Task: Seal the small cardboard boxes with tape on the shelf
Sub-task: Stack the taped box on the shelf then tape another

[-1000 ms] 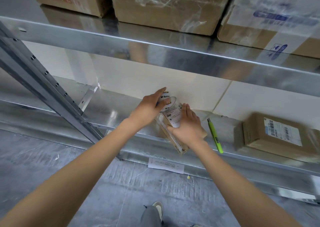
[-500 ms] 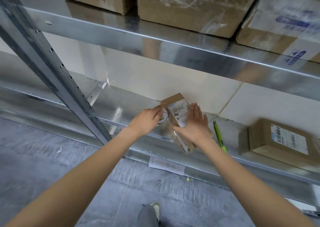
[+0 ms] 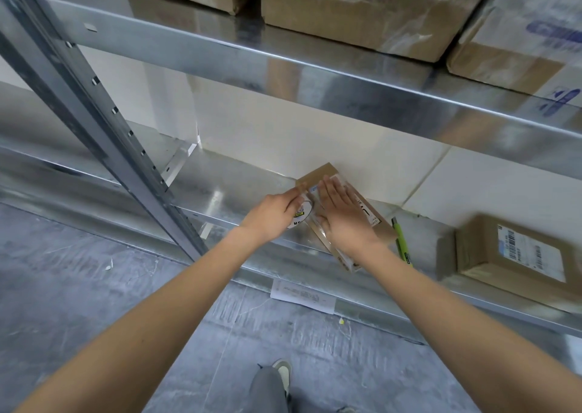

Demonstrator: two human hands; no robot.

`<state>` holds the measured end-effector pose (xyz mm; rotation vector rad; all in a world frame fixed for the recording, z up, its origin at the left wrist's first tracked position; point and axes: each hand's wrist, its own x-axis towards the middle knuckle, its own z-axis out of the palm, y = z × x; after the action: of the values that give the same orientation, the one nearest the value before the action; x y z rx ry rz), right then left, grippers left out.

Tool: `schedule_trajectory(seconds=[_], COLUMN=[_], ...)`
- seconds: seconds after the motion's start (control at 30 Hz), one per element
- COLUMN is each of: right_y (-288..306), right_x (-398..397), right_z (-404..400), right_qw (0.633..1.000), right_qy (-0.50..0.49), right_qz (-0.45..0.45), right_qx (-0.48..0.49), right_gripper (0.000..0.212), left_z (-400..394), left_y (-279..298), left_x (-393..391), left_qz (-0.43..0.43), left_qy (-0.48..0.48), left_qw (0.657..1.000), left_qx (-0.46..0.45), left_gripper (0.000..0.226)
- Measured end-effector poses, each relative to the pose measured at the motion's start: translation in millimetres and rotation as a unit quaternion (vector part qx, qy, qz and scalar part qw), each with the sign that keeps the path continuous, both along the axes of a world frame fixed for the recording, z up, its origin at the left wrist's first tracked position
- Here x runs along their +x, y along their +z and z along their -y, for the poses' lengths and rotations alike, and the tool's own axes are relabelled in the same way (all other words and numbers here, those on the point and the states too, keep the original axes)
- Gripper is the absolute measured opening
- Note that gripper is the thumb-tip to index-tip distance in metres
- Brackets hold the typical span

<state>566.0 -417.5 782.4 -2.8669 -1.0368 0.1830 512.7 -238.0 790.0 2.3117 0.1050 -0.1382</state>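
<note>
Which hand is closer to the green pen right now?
Right. The right hand lies flat on the small box, and the green pen lies just beyond that box's right side. The left hand holds the tape roll at the box's left edge, farther off.

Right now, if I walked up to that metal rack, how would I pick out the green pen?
Look at the lower metal shelf, under the level stacked with big cartons. Just right of the small cardboard box that both hands press on lies the green pen, with another labelled cardboard box further right. It is the only thin, bright green thing among the brown boxes.
</note>
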Motion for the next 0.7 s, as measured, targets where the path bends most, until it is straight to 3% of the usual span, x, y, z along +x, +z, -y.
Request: schedule_trajectory(seconds=[0.07,0.17,0.47,0.53,0.6,0.7], right_y=[-1.1,-1.0,3.0,7.1,13.5,20.0], right_x=[-1.1,-2.8,-10.2,-11.4,-17.5,-19.8], right_z=[-0.2,-1.5,-8.4,-2.1,10.0,30.4], right_qw=[1.0,0.998,0.993,0.997,0.987,0.969], right_qy=[0.029,0.06,0.071,0.005,-0.136,-0.227], right_qz=[0.001,0.035,0.092,0.029,-0.025,-0.092], right_qx=[-0.004,0.012,-0.034,-0.073,-0.084,-0.017], right_gripper=[0.077,0.055,0.071,0.074,0.098,0.108], left_z=[0.2,0.4,3.0,2.1,1.1,2.8], left_y=[0.3,-0.8,1.6,4.3,10.0,19.3], left_x=[1.5,2.4,-2.7,-4.2,-6.0,-7.1], left_qz=[0.003,0.005,0.001,0.0,0.002,0.032], left_qy=[0.001,0.001,0.005,0.004,0.008,0.01], left_qw=[1.0,1.0,1.0,1.0,1.0,0.994], left_qx=[0.0,-0.001,-0.011,-0.016,-0.026,-0.103], left_gripper=[0.041,0.041,0.041,0.041,0.04,0.034])
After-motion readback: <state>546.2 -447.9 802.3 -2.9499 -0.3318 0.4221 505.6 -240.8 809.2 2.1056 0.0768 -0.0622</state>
